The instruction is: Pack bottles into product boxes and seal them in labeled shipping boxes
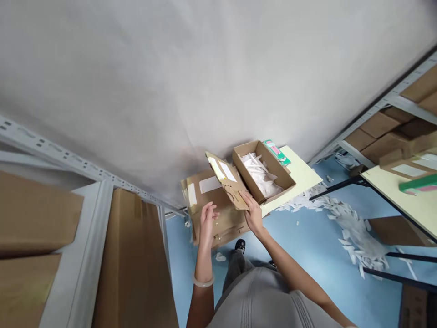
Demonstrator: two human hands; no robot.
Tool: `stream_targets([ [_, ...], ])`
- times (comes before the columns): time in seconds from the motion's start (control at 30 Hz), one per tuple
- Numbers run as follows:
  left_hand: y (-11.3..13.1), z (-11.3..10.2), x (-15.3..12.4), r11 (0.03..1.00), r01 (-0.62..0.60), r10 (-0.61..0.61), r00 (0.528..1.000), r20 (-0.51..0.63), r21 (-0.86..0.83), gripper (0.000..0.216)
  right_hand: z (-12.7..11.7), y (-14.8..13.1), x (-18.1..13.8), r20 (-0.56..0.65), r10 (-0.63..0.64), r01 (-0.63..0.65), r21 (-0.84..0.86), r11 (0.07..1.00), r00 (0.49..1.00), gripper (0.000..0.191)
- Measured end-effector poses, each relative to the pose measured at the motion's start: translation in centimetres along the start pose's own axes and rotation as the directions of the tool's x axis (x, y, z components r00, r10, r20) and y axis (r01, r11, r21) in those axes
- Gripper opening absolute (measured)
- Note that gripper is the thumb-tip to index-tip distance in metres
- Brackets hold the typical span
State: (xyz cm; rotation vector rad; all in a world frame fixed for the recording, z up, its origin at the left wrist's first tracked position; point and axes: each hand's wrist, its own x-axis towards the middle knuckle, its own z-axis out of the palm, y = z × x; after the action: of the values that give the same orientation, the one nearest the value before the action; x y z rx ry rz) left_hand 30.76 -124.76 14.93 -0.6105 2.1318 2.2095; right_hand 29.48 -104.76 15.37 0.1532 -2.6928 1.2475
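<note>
My right hand (251, 213) grips the near end of a raised cardboard flap (230, 182), which has white labels on it and stands tilted. Just right of the flap is an open cardboard box (278, 171) holding many white paper pieces (257, 171). I cannot tell whether the flap belongs to this box. My left hand (206, 217) hovers over a large flat carton (218, 218) that bears white labels. Its fingers are slightly curled and apart, with nothing in them.
A green and pink box (276, 152) lies behind the open box on a pale yellow table (305, 171). White scraps (358, 237) are strewn over the blue floor. Shelving with cartons (129, 255) rises at left. A second table (385, 182) stands at right, below more shelved cartons.
</note>
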Motion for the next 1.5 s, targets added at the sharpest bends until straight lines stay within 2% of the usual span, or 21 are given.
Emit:
stream_targets([
  [0.07, 0.4, 0.1, 0.2, 1.0, -0.014, 0.015, 0.999, -0.038, 0.021, 0.055, -2.3, -0.5, -0.3, -0.111, 0.123, -0.091, 0.254, 0.963, 0.986, 0.053],
  [0.13, 0.6, 0.5, 0.2, 0.999, -0.02, 0.022, 0.998, -0.059, 0.037, 0.054, -5.0, -0.6, -1.1, -0.183, 0.288, -0.168, 0.488, 0.857, 0.94, 0.044],
  [0.2, 1.1, 1.5, -0.1, 0.998, -0.025, 0.028, 0.998, -0.052, 0.066, 0.054, -7.9, -0.1, -2.3, -0.199, 0.41, -0.192, 0.653, 0.733, 0.89, 0.047],
  [0.27, 1.9, 3.3, -0.8, 0.992, -0.05, 0.052, 0.998, -0.017, 0.114, 0.052, -11.1, 1.0, -4.2, -0.184, 0.477, -0.19, 0.751, 0.633, 0.859, 0.052],
  [0.4, 4.5, 9.6, -3.3, 0.961, -0.194, 0.178, 0.979, 0.097, 0.196, 0.049, -17.7, 4.2, -9.7, -0.196, 0.579, -0.179, 0.831, 0.526, 0.791, 0.058],
  [0.5, 5.8, 15.7, -5.8, 0.927, -0.309, 0.266, 0.94, 0.212, 0.211, 0.055, -22.2, 6.8, -15.2, -0.218, 0.63, -0.181, 0.844, 0.506, 0.745, 0.058],
  [0.57, 5.9, 20.0, -7.7, 0.923, -0.335, 0.259, 0.906, 0.335, 0.192, 0.057, -24.9, 8.4, -19.1, -0.217, 0.662, -0.187, 0.855, 0.484, 0.718, 0.056],
  [0.67, 4.4, 26.3, -11.0, 0.943, -0.301, 0.178, 0.814, 0.554, 0.139, 0.061, -28.4, 10.8, -24.8, -0.226, 0.712, -0.175, 0.879, 0.443, 0.664, 0.054],
  [0.77, 1.8, 32.4, -14.4, 0.952, -0.278, 0.11, 0.703, 0.702, 0.13, 0.067, -31.3, 12.9, -29.9, -0.282, 0.765, -0.137, 0.892, 0.431, 0.579, 0.052],
  [0.83, 0.0, 36.2, -16.4, 0.946, -0.282, 0.069, 0.659, 0.749, 0.161, 0.067, -33.0, 14.2, -32.7, -0.324, 0.801, -0.117, 0.893, 0.435, 0.503, 0.053],
  [0.97, -2.2, 43.0, -19.7, 0.906, -0.336, 0.002, 0.61, 0.793, 0.256, 0.059, -35.8, 15.8, -37.4, -0.393, 0.851, -0.091, 0.889, 0.448, 0.349, 0.053],
  [1.03, -2.6, 45.9, -20.9, 0.898, -0.348, -0.041, 0.543, 0.839, 0.269, 0.056, -36.8, 16.3, -39.1, -0.422, 0.863, -0.069, 0.887, 0.456, 0.277, 0.053],
  [1.17, -3.3, 51.7, -23.1, 0.896, -0.325, -0.163, 0.391, 0.906, 0.301, 0.054, -38.0, 17.8, -41.2, -0.423, 0.893, -0.036, 0.901, 0.433, 0.152, 0.054],
  [1.33, -5.4, 60.1, -24.5, 0.865, -0.394, -0.215, 0.269, 0.939, 0.311, 0.058, -40.0, 21.8, -41.4, -0.433, 0.901, -0.045, 0.9, 0.434, 0.042, 0.052],
  [1.4, -6.3, 64.1, -24.6, 0.865, -0.411, -0.212, 0.222, 0.952, 0.288, 0.06, -41.9, 23.8, -40.6, -0.445, 0.895, -0.062, 0.894, 0.444, -0.008, 0.051],
  [1.5, -6.8, 70.5, -24.6, 0.879, -0.401, -0.217, 0.15, 0.965, 0.26, 0.061, -46.3, 27.0, -38.8, -0.466, 0.882, -0.102, 0.883, 0.458, -0.074, 0.052],
])
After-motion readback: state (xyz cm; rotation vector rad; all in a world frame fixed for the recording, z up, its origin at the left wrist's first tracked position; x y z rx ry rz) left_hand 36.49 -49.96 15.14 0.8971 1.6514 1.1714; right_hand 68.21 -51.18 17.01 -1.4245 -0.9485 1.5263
